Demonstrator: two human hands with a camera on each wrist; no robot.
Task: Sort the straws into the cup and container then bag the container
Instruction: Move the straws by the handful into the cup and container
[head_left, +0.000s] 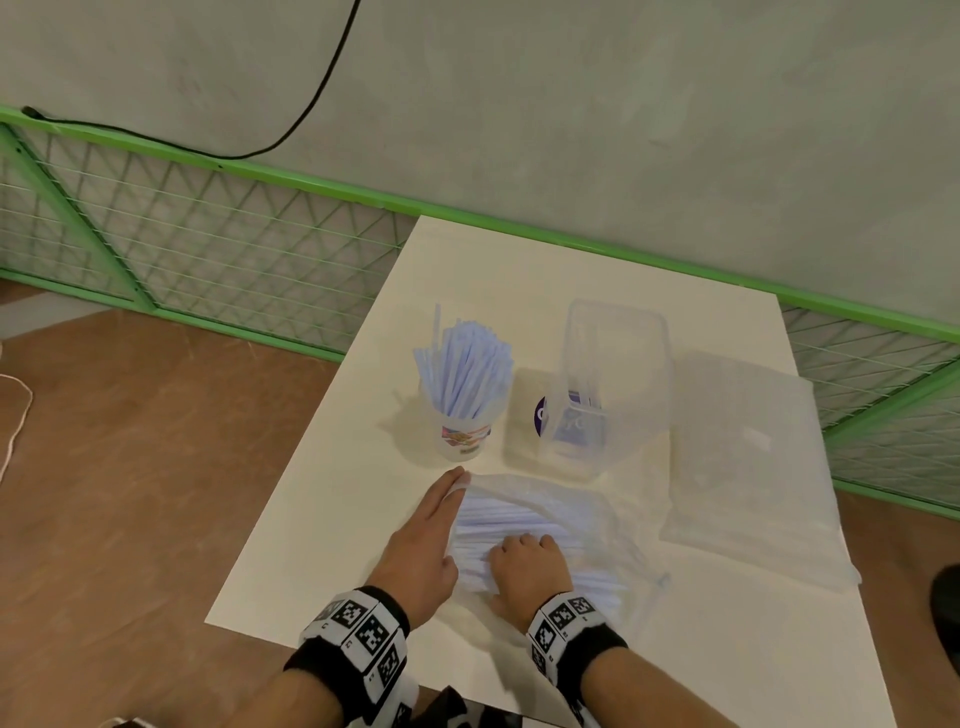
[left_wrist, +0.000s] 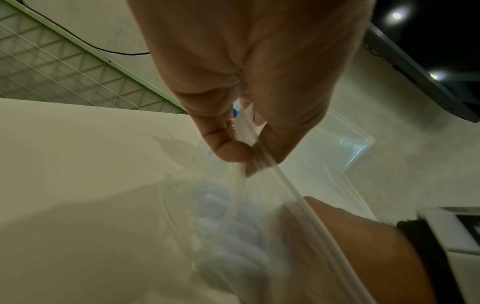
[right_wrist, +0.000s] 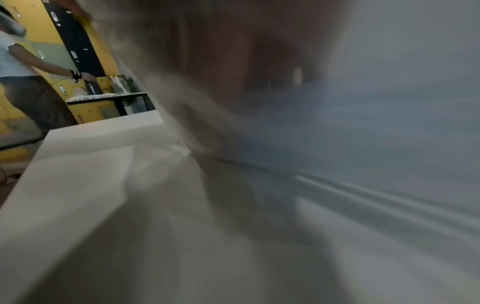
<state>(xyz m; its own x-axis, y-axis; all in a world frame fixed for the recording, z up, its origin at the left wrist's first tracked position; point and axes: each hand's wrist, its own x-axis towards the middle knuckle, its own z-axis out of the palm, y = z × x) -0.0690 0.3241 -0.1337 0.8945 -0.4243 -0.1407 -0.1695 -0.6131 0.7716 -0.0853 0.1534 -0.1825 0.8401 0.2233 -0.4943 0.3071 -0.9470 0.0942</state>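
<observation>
A plastic cup (head_left: 462, 436) packed with pale blue straws (head_left: 465, 369) stands mid-table. To its right is a tall clear container (head_left: 613, 374) with a few straws inside. A clear zip bag of straws (head_left: 540, 514) lies near the table's front. My left hand (head_left: 441, 514) pinches the bag's open rim (left_wrist: 262, 156) between thumb and finger at its left end. My right hand (head_left: 524, 566) is inside the bag, fingers curled around a bunch of straws. The right wrist view is blurred, showing only plastic and bluish straws.
An empty clear bag (head_left: 748, 462) lies flat at the table's right side. A purple label (head_left: 540, 415) shows at the container's base. A green mesh fence (head_left: 208, 244) and grey wall run behind the white table (head_left: 322, 545). Another person (right_wrist: 28, 86) stands far off.
</observation>
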